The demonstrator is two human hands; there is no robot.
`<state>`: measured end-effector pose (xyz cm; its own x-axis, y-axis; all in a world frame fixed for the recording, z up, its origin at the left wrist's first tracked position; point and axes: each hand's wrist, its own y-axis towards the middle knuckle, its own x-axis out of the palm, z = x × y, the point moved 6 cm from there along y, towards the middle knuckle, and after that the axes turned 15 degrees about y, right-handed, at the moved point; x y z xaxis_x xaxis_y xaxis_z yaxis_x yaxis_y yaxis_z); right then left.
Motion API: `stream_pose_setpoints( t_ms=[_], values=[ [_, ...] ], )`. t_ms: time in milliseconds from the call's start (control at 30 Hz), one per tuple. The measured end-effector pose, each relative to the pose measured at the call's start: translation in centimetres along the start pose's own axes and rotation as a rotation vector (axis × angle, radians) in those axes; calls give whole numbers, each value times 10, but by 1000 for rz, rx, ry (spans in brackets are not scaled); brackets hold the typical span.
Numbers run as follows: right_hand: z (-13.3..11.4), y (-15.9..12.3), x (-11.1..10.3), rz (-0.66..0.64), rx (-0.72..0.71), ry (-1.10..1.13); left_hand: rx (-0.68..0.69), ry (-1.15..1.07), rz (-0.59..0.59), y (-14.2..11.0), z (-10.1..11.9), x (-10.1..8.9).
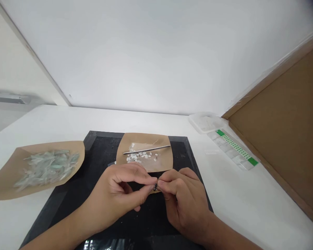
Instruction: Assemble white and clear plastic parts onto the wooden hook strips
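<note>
I had a small dark piece (155,187) pinched between the tips of my left hand (120,194), thumb and forefinger nearly together, while the thumb and forefinger of my right hand (185,201) were closed on its right side; it was too small to make out what it was. The piece sat where my fingertips met, above the black mat (146,222). Just beyond my fingers lay a brown tray (146,139) with white flakes (138,157) in it and a thin rod (146,150) across them. Well to the left of my fingers was another tray (5,177), heaped with clear slips (52,166). Off to their right, farther out, lay a green-labelled box (236,149) with a whitish tub (206,121) beyond it.
</note>
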<state>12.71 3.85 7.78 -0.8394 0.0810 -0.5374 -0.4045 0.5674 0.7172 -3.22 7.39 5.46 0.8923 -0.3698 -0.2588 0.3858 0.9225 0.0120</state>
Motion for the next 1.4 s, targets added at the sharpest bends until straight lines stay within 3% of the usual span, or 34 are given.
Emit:
stream_pose_setpoints(
  t_ms=[267,700,1400],
  values=[
    [0,0,1,-10,8,-1,10,62,-10,-1,1,-1],
    [2,-2,8,-49,51,16,-81,210,131,-4,-2,0],
    [7,-5,12,-49,183,241,-270,-11,54,-9,-25,7]
  ],
)
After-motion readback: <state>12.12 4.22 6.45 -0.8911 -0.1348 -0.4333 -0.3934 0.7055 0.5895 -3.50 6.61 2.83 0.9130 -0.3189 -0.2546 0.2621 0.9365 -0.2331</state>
